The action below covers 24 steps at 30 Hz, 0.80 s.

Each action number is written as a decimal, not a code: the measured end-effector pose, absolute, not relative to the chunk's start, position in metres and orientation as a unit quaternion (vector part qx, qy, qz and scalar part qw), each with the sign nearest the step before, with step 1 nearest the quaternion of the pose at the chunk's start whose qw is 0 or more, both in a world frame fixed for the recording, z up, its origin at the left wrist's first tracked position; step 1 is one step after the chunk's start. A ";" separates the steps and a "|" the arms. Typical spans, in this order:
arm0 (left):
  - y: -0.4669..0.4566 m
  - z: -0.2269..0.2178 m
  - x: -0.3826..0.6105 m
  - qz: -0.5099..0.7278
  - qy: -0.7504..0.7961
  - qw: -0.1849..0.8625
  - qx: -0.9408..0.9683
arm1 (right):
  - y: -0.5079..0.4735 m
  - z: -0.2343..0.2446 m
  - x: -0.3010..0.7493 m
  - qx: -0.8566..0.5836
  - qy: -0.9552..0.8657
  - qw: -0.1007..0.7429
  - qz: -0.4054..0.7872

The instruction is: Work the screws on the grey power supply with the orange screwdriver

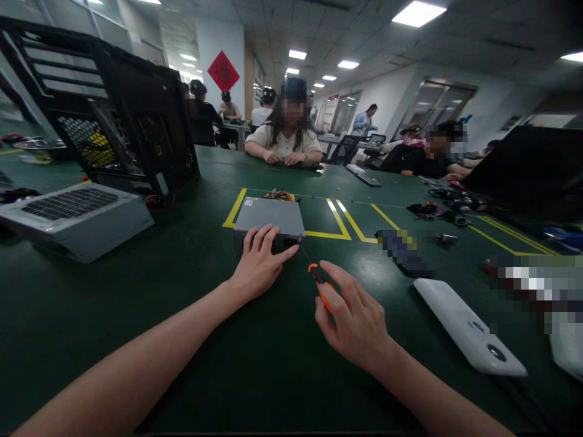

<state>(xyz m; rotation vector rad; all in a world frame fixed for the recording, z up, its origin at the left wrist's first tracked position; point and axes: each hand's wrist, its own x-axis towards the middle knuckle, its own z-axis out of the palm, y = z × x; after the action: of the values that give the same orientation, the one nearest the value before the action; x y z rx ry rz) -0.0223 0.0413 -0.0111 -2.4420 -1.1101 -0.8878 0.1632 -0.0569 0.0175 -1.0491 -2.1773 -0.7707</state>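
Note:
A grey computer power supply (269, 216) lies on the green table, its dark socketed side towards me. My left hand (257, 264) rests against it, fingers spread over the near top edge and thumb stretched along the near side to the right corner. In my right hand (353, 309) is a screwdriver (324, 290) with an orange and black handle, pinched between thumb and fingers. Its thin shaft points up and left at the power supply's right near corner; whether the tip touches a screw there is too small to tell. Bundled wires (279, 195) show behind the power supply.
At left stand an open black computer case (132, 127) and a larger grey power supply (104, 221). A white elongated device (469, 328) lies at right, near cables and small parts (428, 209). Yellow tape (328, 235) marks the table (218, 382). A person (285, 133) sits opposite.

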 end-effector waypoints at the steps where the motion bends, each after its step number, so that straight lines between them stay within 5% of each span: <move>1: 0.041 -0.011 -0.022 -0.306 -0.387 0.162 -0.855 | -0.057 0.017 0.163 -0.388 -0.820 0.300 -0.294; 24: 0.037 -0.010 -0.019 -0.272 -0.395 0.204 -0.853 | -0.058 0.017 0.164 -0.408 -0.806 0.279 -0.327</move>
<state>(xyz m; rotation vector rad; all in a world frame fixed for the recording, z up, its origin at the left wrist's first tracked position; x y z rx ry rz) -0.0188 0.0371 -0.0097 -2.3797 -1.1019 -0.7598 0.1639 -0.0577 0.0168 -1.0948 -2.1617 -0.8767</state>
